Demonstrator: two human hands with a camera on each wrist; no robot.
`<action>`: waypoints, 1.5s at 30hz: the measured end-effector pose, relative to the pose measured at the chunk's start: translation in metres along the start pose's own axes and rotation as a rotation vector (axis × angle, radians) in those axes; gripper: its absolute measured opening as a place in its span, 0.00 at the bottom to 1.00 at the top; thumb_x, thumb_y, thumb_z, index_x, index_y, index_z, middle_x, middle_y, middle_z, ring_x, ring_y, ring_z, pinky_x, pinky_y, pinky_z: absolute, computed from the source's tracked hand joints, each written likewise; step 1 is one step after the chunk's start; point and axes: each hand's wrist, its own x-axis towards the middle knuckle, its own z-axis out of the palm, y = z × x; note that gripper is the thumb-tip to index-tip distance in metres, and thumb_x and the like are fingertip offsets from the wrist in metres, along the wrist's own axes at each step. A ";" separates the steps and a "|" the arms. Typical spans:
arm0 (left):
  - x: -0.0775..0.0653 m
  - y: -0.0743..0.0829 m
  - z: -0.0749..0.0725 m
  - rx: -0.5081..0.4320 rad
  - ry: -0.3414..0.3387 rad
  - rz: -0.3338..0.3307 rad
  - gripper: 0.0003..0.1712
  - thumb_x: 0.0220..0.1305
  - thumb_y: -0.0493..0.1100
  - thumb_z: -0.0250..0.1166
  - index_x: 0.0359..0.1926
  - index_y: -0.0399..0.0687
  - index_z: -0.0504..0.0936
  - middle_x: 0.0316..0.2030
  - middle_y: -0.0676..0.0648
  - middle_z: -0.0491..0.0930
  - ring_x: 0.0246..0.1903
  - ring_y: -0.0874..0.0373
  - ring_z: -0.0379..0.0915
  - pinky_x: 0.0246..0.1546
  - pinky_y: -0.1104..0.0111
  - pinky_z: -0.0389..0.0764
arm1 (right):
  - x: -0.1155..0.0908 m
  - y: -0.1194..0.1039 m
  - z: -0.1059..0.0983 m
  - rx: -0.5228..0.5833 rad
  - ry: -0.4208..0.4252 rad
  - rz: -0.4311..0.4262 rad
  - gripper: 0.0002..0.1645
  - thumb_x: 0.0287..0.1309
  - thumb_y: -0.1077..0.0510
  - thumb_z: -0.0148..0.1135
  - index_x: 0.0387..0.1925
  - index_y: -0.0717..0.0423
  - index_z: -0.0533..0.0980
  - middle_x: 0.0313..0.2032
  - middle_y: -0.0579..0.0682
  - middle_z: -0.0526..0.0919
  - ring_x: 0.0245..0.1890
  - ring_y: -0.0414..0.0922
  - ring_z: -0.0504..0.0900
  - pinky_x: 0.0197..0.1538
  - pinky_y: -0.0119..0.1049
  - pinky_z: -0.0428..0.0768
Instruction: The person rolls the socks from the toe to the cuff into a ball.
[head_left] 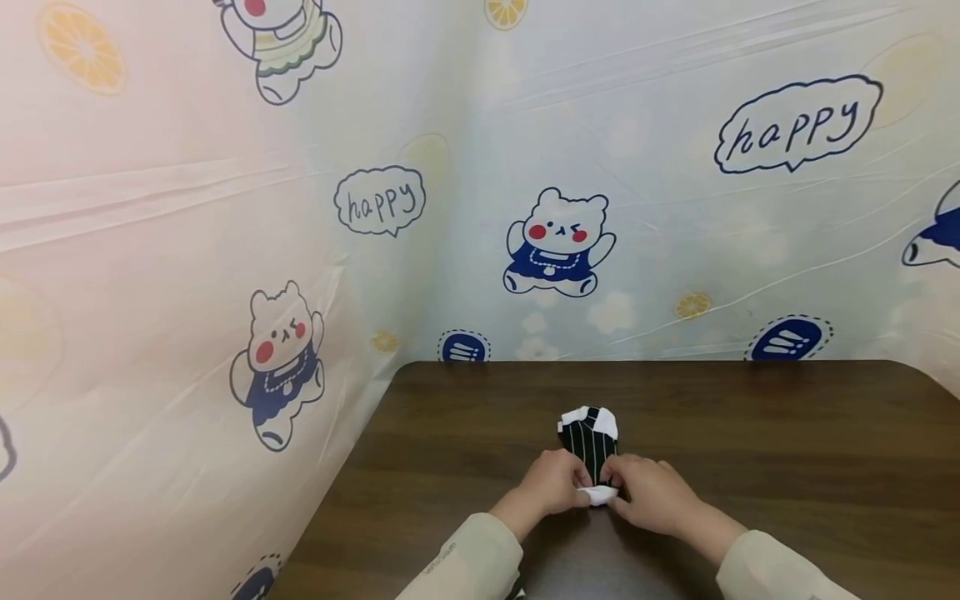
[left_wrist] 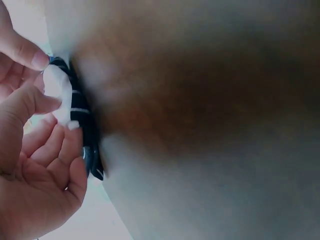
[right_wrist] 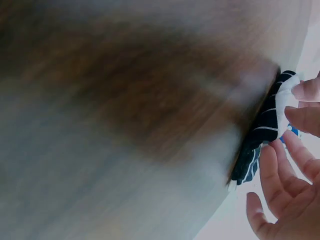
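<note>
A black sock (head_left: 590, 446) with thin white stripes lies on the brown table, its white patches at the far end and a white band at the near end. My left hand (head_left: 552, 482) pinches the left side of that white end; in the left wrist view the thumb (left_wrist: 42, 102) presses on the white fabric. From the other side, my right hand (head_left: 654, 492) pinches the same end, its thumb and fingertips at the white edge in the right wrist view. The sock (right_wrist: 264, 125) looks folded into layers there.
The dark wood table (head_left: 787, 450) reaches back to a printed cloth wall (head_left: 660, 250), with another cloth wall (head_left: 172, 350) along the left. A small black-and-white piece of fabric (head_left: 517, 590) peeks out beside the left sleeve (head_left: 468, 560) at the bottom edge.
</note>
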 end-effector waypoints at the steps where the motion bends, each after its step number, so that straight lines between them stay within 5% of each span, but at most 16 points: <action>1: 0.001 0.000 -0.001 -0.008 -0.011 -0.008 0.05 0.43 0.38 0.74 0.21 0.49 0.84 0.16 0.61 0.74 0.19 0.69 0.65 0.23 0.78 0.68 | -0.001 0.001 -0.001 -0.012 0.015 -0.019 0.14 0.42 0.59 0.70 0.33 0.48 0.76 0.27 0.36 0.73 0.28 0.34 0.72 0.30 0.41 0.70; 9: 0.003 0.004 -0.007 -0.036 -0.072 -0.049 0.03 0.43 0.37 0.72 0.20 0.46 0.85 0.14 0.60 0.75 0.19 0.69 0.64 0.24 0.78 0.68 | -0.003 -0.001 -0.003 -0.046 0.107 -0.156 0.16 0.39 0.58 0.73 0.29 0.44 0.73 0.28 0.34 0.74 0.30 0.34 0.73 0.31 0.43 0.70; 16: 0.005 0.005 -0.008 -0.046 -0.107 -0.063 0.02 0.45 0.38 0.70 0.20 0.47 0.86 0.14 0.60 0.76 0.19 0.69 0.64 0.23 0.79 0.67 | -0.004 -0.004 -0.001 -0.099 0.121 -0.170 0.16 0.39 0.57 0.73 0.27 0.43 0.73 0.27 0.34 0.73 0.31 0.36 0.75 0.32 0.43 0.69; 35: -0.001 -0.004 -0.003 -0.200 -0.082 -0.045 0.02 0.45 0.35 0.70 0.24 0.45 0.86 0.17 0.59 0.78 0.19 0.72 0.67 0.24 0.79 0.69 | 0.003 0.001 0.008 -0.116 0.069 -0.152 0.13 0.35 0.60 0.70 0.24 0.44 0.73 0.22 0.34 0.72 0.24 0.34 0.71 0.27 0.38 0.67; 45: -0.002 -0.012 -0.001 -0.166 0.007 0.068 0.10 0.46 0.35 0.72 0.33 0.41 0.84 0.25 0.55 0.78 0.26 0.70 0.70 0.31 0.79 0.71 | 0.008 0.005 0.010 -0.034 0.029 -0.144 0.12 0.34 0.61 0.67 0.21 0.44 0.72 0.17 0.32 0.65 0.18 0.33 0.63 0.21 0.34 0.64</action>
